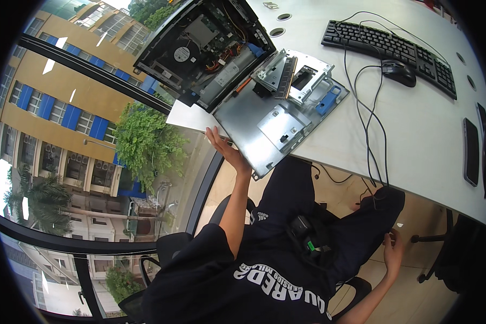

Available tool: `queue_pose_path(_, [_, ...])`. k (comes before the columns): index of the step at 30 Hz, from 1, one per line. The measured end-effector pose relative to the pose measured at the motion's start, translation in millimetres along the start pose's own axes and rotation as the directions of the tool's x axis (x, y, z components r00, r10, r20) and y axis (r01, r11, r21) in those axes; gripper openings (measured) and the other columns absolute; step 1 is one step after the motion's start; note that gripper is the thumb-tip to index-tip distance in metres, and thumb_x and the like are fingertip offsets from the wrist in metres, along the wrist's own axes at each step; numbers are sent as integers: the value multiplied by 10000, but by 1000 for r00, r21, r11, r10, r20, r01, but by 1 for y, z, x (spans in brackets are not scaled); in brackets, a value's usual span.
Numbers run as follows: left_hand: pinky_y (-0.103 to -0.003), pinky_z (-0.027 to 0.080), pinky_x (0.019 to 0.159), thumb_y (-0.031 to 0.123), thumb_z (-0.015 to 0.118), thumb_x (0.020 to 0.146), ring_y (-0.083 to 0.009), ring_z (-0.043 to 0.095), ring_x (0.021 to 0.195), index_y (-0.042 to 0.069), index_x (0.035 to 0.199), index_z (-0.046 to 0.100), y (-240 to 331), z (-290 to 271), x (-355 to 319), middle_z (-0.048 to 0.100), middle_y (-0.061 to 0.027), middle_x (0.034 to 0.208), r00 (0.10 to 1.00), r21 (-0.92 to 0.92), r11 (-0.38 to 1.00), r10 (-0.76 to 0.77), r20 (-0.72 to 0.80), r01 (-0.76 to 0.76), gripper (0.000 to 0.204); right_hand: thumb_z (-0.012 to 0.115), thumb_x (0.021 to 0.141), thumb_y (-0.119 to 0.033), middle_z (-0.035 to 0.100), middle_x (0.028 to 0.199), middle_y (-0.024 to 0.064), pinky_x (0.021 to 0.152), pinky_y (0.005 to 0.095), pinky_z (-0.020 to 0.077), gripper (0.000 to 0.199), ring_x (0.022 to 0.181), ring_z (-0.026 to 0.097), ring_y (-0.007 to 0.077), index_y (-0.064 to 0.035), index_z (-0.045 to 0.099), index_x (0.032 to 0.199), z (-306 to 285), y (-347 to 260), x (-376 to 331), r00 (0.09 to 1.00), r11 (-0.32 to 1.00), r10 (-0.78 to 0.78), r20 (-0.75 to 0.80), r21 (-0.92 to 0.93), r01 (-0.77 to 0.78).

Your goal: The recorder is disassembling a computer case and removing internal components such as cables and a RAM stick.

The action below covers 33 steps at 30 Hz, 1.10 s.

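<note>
while my left hand (223, 144) lies open against the near edge of the flat grey metal side panel (264, 127), my right hand (393, 252) hangs loosely open by my knee; the opened black computer case (200, 48) sits far left on the white surface (416, 124), reassembly remaining, i judge.

The person wears a dark navy short-sleeved shirt (237, 281) with white block lettering across the chest at about six o'clock, dark navy trousers (291, 200) toward the centre, and nothing on the forearms or on either of the hands.
</note>
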<state>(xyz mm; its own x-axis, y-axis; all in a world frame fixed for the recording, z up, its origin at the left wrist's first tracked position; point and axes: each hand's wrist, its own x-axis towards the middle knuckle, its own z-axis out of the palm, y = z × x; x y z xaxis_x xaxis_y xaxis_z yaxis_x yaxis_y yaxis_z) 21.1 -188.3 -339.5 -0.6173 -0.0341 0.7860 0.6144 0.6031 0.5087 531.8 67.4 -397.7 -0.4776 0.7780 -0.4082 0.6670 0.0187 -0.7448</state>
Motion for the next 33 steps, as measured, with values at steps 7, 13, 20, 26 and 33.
queue_pose_path(7, [-355, 458, 999, -34, 671, 925, -309, 253, 1554, 147, 1552, 345, -11, 4, -1, 236, -119, 1692, 1000, 37, 999, 7, -27, -6, 730, 606, 1012, -213, 714, 1047, 191, 827, 384, 555, 383, 957, 706, 270, 30, 619, 1307, 0, 2, 2, 1000, 1000, -15, 6, 5, 15])
queue_pose_path(13, [-349, 453, 1014, -37, 642, 945, -305, 239, 1560, 152, 1557, 332, -8, 5, 0, 230, -117, 1691, 1000, 34, 999, 16, -19, -15, 711, 606, 1011, -212, 712, 1045, 188, 832, 382, 556, 390, 960, 706, 268, 31, 612, 1315, -1, -4, -1, 1000, 1000, -1, -4, -5, 1])
queue_pose_path(20, [-342, 449, 1015, -36, 575, 992, -296, 235, 1559, 148, 1556, 332, -6, 4, -1, 213, -113, 1695, 1000, 73, 997, 14, -19, -13, 641, 602, 1013, -200, 711, 1044, 184, 841, 382, 554, 387, 951, 707, 266, 33, 609, 1322, -1, -8, -2, 1000, 1000, 8, -3, -9, -8])
queue_pose_path(26, [-343, 453, 1008, -42, 552, 1002, -294, 250, 1551, 138, 1556, 335, -7, 4, -1, 218, -119, 1692, 1000, 86, 996, 17, -16, -16, 622, 606, 1012, -204, 710, 1049, 184, 834, 380, 554, 395, 938, 703, 270, 31, 606, 1330, -2, -10, -3, 1000, 1000, 15, -12, -11, -15])
queue_pose_path(33, [-346, 457, 1016, -9, 504, 1033, -292, 267, 1547, 143, 1565, 332, -5, 4, -1, 218, -122, 1693, 997, 89, 994, 64, -33, -61, 579, 609, 1010, -215, 711, 1065, 183, 830, 386, 556, 403, 963, 700, 277, 23, 606, 1335, 1, -6, -2, 1000, 1000, 10, -10, -18, -10])
